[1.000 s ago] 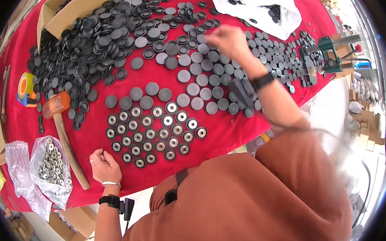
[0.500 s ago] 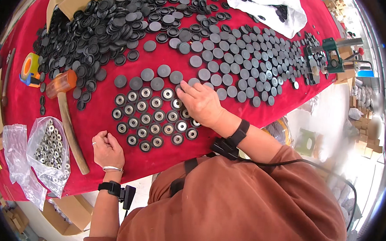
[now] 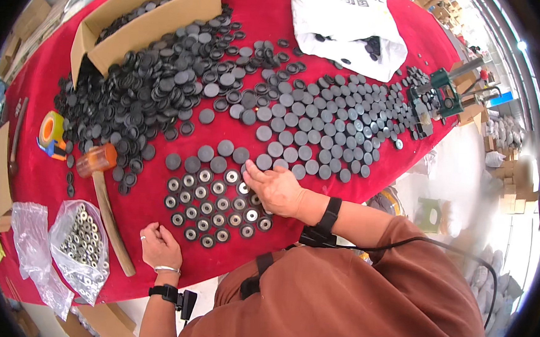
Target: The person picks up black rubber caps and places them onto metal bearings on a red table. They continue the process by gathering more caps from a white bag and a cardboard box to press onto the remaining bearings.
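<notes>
My right hand (image 3: 275, 189) lies low over the discs with its fingers stretched out. Its fingertips touch a plain black round cap (image 3: 246, 168), partly covered by them, and the palm hides part of the group below. That group is several black caps with metal ring inserts (image 3: 218, 220), set in close rows. Along its far side runs a line of plain caps (image 3: 218, 165). My left hand (image 3: 160, 247) rests on the red cloth left of the group, fingers curled in; whether anything is inside them is hidden.
A mallet (image 3: 105, 183), a tape roll (image 3: 52, 132) and a plastic bag of metal rings (image 3: 83, 243) lie left. Behind are a cap heap (image 3: 158, 78), a cardboard box (image 3: 149, 28) and a white sack (image 3: 346, 31). A green hand press (image 3: 438, 98) stands far right.
The view has tilted so the table sits lower in the picture and more of the box and sack shows. My right fingertips stay near the same cap; the left hand stays beside the group.
</notes>
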`<control>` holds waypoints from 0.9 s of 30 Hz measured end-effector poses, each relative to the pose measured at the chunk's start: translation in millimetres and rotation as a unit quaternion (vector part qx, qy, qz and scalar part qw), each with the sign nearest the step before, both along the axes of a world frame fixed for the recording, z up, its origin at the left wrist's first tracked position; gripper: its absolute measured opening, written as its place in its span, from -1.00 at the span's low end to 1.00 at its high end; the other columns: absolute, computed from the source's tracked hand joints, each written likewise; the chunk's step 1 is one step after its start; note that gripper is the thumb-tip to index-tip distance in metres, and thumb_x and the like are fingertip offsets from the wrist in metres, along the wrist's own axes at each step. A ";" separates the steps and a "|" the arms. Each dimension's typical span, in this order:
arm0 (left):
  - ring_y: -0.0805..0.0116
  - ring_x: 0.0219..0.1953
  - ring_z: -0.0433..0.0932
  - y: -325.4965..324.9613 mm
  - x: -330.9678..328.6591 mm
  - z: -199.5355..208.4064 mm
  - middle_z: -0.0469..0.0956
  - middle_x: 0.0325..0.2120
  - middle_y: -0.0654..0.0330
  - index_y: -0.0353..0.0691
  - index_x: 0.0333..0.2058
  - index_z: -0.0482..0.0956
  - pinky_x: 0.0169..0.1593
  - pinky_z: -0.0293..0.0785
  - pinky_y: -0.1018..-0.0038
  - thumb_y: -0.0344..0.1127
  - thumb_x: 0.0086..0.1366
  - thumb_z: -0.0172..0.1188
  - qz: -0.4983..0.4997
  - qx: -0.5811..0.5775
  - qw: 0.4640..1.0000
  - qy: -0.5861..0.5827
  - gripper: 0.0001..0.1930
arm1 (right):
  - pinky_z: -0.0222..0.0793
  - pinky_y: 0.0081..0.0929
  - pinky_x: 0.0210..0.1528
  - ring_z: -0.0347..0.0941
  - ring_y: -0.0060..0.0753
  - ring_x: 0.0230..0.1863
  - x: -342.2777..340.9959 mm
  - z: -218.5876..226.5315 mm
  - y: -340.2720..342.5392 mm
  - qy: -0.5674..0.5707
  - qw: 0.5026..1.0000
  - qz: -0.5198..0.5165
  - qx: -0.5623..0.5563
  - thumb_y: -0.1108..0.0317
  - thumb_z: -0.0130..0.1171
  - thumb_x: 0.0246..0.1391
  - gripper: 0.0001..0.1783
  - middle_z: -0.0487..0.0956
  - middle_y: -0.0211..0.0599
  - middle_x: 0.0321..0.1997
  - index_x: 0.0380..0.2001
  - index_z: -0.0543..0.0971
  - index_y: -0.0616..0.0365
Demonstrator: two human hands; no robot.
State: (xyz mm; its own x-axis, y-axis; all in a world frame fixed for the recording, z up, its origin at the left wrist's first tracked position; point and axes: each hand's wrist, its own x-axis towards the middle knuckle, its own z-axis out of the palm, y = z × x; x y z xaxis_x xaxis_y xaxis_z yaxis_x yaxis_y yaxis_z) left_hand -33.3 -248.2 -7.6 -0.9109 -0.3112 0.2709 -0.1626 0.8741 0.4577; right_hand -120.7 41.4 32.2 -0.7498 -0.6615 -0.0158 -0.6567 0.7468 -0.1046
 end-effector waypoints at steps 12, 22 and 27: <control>0.30 -0.59 0.37 6.0 -2.6 0.4 0.35 -0.55 0.20 -0.24 -0.33 0.44 -0.53 0.30 0.40 -0.43 0.12 0.09 0.017 0.005 1.000 -0.017 -0.89 | 0.38 -0.24 -0.43 0.47 -0.13 -0.44 -43.1 14.6 63.4 0.071 0.936 -0.212 -0.274 0.35 0.15 -0.11 -0.85 0.50 -0.25 -0.50 -0.39 0.52 0.10; 0.31 -0.62 0.33 4.9 -5.3 -2.1 0.32 -0.56 0.19 -0.25 -0.34 0.42 -0.56 0.25 0.40 -0.43 0.10 0.05 0.013 -0.025 0.999 -0.022 -0.88 | 0.41 -0.15 -0.13 0.48 0.06 -0.15 -251.7 19.9 95.7 -0.037 0.906 -0.406 -0.112 -0.07 0.11 -0.03 -0.43 0.52 0.12 -0.21 -0.21 0.51 0.30; 0.34 -0.62 0.33 5.8 -5.7 -0.3 0.33 -0.55 0.19 -0.25 -0.34 0.43 -0.57 0.26 0.44 -0.45 0.09 0.08 0.031 0.002 0.999 -0.039 -0.88 | 0.38 -0.28 0.00 0.50 0.06 -0.22 -293.0 2.5 28.0 -0.063 0.956 -0.280 -0.065 -0.09 0.37 -0.33 -0.27 0.51 0.11 -0.16 -0.14 0.51 0.24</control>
State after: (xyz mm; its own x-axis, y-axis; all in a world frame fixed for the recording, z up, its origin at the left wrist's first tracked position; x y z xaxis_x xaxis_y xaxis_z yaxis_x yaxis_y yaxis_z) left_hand -39.0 -242.4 -7.9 -0.9081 -0.3687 0.1984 -0.2515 0.8593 0.4454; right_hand -413.7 69.4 34.7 -0.9844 -0.1601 -0.0736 -0.1346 0.9528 -0.2721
